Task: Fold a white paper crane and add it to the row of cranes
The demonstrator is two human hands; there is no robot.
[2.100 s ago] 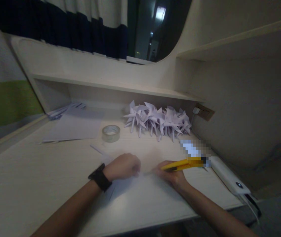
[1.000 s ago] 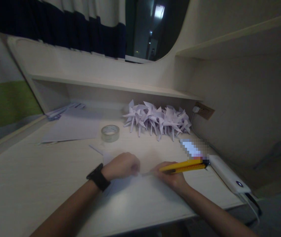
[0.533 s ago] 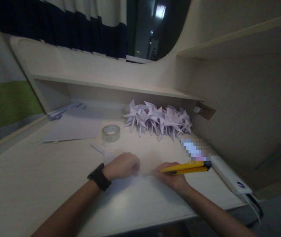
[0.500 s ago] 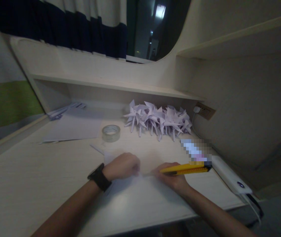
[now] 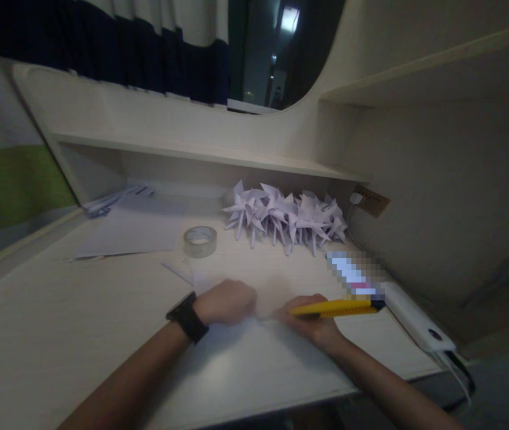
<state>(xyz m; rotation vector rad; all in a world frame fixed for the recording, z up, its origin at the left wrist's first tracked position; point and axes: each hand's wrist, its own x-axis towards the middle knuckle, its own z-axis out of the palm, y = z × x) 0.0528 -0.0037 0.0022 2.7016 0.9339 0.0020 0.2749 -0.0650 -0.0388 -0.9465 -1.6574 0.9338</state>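
Observation:
My right hand [image 5: 310,319] is closed round a yellow utility knife [image 5: 337,307], whose dark end points to the right. Its fingertips are blurred, low over the desk. Just left of it, my left hand [image 5: 230,300], with a black watch on the wrist, is curled closed over a white piece of paper [image 5: 201,279]. Most of that paper is hidden under the hand, and the left fingertips are turned away from view. A thin white paper strip [image 5: 177,273] lies beyond the left wrist. Behind the hands stands a roll of clear tape [image 5: 200,242].
A pile of folded paper pinwheels [image 5: 285,216] stands at the back under a shelf [image 5: 209,156]. White sheets [image 5: 133,230] lie at the back left. On the right are a phone with a blurred screen [image 5: 350,273] and a white power strip [image 5: 418,319] with cables.
My left hand has shifted slightly to the right, closer to my right hand. The right hand with the utility knife has stayed almost in place.

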